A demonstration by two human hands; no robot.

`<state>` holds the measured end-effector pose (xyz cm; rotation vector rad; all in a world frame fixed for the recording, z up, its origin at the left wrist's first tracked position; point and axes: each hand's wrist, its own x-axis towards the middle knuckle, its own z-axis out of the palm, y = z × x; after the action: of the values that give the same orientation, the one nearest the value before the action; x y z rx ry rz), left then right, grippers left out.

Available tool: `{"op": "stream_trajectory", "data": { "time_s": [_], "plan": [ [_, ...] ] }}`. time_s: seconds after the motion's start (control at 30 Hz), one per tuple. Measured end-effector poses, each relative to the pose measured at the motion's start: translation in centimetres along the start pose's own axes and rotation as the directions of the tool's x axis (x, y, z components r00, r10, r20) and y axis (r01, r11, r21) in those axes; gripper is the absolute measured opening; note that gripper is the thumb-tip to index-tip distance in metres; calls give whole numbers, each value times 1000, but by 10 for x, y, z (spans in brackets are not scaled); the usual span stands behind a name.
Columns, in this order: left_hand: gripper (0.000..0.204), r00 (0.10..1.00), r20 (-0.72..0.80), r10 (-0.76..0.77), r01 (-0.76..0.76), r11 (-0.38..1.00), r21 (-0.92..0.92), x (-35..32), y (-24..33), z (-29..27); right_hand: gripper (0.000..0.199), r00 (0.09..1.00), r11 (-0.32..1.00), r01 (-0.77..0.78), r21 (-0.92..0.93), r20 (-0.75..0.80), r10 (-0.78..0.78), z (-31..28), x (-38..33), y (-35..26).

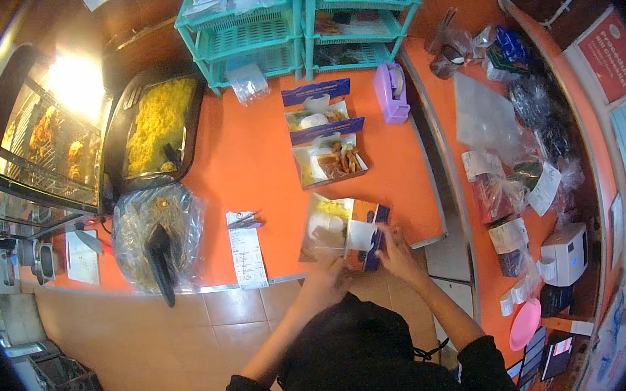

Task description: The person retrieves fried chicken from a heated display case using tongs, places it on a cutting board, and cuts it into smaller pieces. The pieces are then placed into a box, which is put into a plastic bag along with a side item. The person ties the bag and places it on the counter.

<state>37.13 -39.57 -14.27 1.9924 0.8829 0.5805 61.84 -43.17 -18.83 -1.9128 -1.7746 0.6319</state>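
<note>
Our left grip (332, 274) closes on the near edge of a cardboard meal box (346, 233) at the front rim of the orange tabletop (251, 164), while our right grip (395, 252) pinches the box's blue-and-orange lid flap at its right side. The box lies open in front of us, with yellow rice and a white portion showing inside, and it sits right at the tabletop's edge.

In the head view, we see two more open meal boxes (326, 146) farther back, one behind the other, with fried pieces in the nearer one. Just left of our box lies a long paper receipt (247, 253) with a pen at its top. Farther left, a bag-covered container (159, 239) holds a black scoop, and behind it stands a black tray of yellow rice (158, 123). A lilac tape dispenser (391, 93) stands near the teal plastic shelf rack (298, 25) at the back. On the right counter we see clear bags with paper slips (509, 186) and a small white printer (565, 254).
</note>
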Motion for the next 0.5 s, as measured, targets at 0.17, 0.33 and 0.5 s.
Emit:
{"op": "stream_trajectory", "data": {
  "time_s": [0.17,0.33,0.5],
  "plan": [
    [56,985,139,99,-119,982,145,5,4,-1,36,919,820,375,-432,290,-268,0,-6,-18],
    [59,957,66,282,-290,929,229,1,0,-5,14,662,572,747,-339,292,-691,-15,-2,-24],
    [42,950,33,311,-309,914,264,-21,-17,-16,22,587,584,796,-158,437,-682,-46,17,-83]
  ]
}}
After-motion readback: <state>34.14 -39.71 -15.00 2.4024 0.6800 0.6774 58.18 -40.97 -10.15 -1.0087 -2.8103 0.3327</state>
